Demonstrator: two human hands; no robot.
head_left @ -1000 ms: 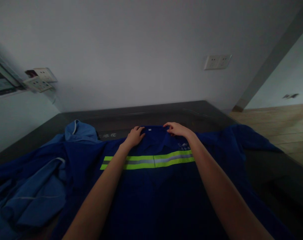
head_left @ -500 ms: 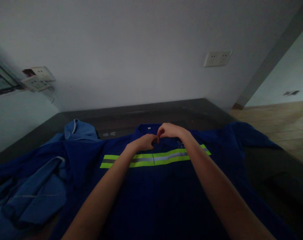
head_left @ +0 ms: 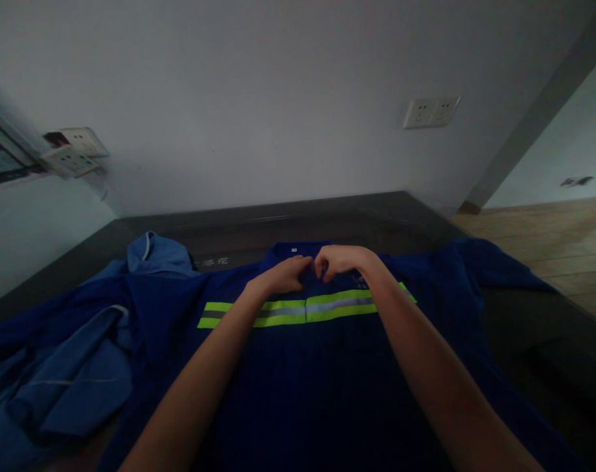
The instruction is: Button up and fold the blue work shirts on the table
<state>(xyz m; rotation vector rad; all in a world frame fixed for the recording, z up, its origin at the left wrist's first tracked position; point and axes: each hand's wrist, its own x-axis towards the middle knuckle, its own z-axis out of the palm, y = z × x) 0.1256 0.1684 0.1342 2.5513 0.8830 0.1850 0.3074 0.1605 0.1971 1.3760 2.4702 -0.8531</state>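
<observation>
A dark blue garment (head_left: 288, 387) lies spread front up, with its collar (head_left: 282, 252) at the far side and a yellow-green reflective band (head_left: 337, 305) across the chest. My left hand (head_left: 290, 274) rests on the upper front just below the collar, fingers curled against the cloth. Close beside it, a small gap to the right, my right hand (head_left: 334, 260) bends down with its fingers closed at the front opening. Both hands appear to pinch the blue fabric, though their fingertips are dark and small.
Lighter blue clothing (head_left: 81, 387) is bunched at the left, partly under the garment's sleeve. The dark table (head_left: 258, 229) meets the wall behind. Wall sockets (head_left: 431, 112) are at the upper right, others (head_left: 71, 160) at the left. A dark object (head_left: 568, 367) lies at the right.
My two hands, touching at the fingertips before, are now slightly apart. The right one has shifted a little to the right. The band's centre has moved slightly right.
</observation>
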